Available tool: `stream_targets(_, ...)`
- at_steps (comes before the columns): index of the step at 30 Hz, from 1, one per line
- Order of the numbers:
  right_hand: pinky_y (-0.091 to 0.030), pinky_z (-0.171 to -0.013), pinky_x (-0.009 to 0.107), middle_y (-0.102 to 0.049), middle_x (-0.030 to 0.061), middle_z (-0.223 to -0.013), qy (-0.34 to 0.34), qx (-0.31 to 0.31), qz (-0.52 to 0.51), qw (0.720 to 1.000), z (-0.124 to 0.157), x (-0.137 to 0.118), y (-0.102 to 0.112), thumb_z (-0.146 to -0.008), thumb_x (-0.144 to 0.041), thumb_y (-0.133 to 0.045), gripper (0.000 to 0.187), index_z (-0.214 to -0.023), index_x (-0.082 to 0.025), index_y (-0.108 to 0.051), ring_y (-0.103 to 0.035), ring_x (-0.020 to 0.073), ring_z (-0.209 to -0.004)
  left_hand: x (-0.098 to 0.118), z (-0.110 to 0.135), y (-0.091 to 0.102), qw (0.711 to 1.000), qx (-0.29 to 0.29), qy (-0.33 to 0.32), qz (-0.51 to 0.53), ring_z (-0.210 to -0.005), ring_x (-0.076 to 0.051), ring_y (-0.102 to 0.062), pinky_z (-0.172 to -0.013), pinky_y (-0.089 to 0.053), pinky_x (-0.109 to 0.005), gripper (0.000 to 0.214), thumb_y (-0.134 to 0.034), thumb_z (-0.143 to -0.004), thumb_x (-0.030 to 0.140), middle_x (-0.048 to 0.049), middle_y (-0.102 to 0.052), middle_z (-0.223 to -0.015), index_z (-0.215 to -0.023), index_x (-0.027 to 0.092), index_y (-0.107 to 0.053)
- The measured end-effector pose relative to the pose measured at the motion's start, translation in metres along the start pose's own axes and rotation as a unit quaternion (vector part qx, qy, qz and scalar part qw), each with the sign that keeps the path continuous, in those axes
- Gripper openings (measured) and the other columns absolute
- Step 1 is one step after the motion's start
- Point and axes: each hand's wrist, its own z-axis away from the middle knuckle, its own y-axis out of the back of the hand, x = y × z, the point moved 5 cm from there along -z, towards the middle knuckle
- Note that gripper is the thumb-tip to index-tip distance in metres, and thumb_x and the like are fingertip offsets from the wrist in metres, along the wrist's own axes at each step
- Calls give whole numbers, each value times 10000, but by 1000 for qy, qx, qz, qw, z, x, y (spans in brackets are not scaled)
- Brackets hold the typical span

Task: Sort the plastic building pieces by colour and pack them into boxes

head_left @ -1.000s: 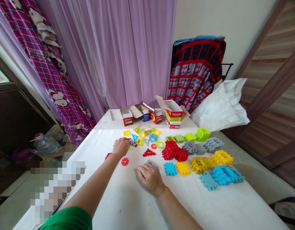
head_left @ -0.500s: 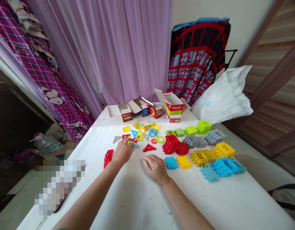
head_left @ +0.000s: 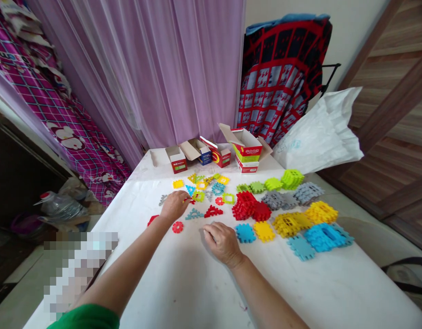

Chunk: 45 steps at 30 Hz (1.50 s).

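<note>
My left hand (head_left: 176, 205) reaches over loose plastic building pieces on the left half of the white table. Its fingers are drawn together at the fingertips, beside a lime square frame (head_left: 198, 196); what they pinch is too small to make out. Below that hand lie a round red piece (head_left: 177, 227) and a grey-blue triangular piece (head_left: 194, 213). A red triangular piece (head_left: 213, 210) is between my two hands. My right hand (head_left: 221, 242) rests on the table with its fingers curled in and nothing visible in them. Close to it are a blue square piece (head_left: 245, 233) and a red stack (head_left: 244, 205).
Open cardboard boxes (head_left: 246, 148) stand along the table's back edge. Stacks of lime (head_left: 292, 178), grey (head_left: 308, 193), yellow (head_left: 321, 213) and blue pieces (head_left: 323, 237) fill the right side. A white bag (head_left: 318, 132) leans behind them. A red object (head_left: 152, 220) is partly behind my left forearm.
My left hand has shifted slightly up and left, and its fingers have come together. The round red piece now shows below it. My right hand has stayed put. A green sleeve has come into view.
</note>
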Motion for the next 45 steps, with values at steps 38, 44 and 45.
stream_targets(38,-449,-680,257,-697,28,-741,33,-18,-7,999,2,-7,-1,-900,-148,-491,211,-876,-213,-691,-618,150,-696,-31,44,8,943,-196,126,239,-563,-140,-659,-561,-491,-237,301,-513,-806,402,-14,-715,-748,-920,206,-710)
stream_targets(44,-455,-683,262,-706,27,-748,46,-12,-7,999,1,-8,1,-888,-126,-496,207,-872,-211,-685,-631,157,-706,-23,52,19,940,-272,60,195,-609,-105,-639,-607,-471,-199,256,-523,-802,315,21,-729,-810,-913,227,-736)
stream_targets(45,-456,-684,261,-707,26,-750,46,-12,-8,999,1,-8,1,-888,-126,-498,205,-871,-211,-684,-633,158,-709,-17,51,19,939,-285,45,188,-620,-105,-639,-608,-467,-193,249,-525,-801,298,26,-732,-805,-904,233,-741)
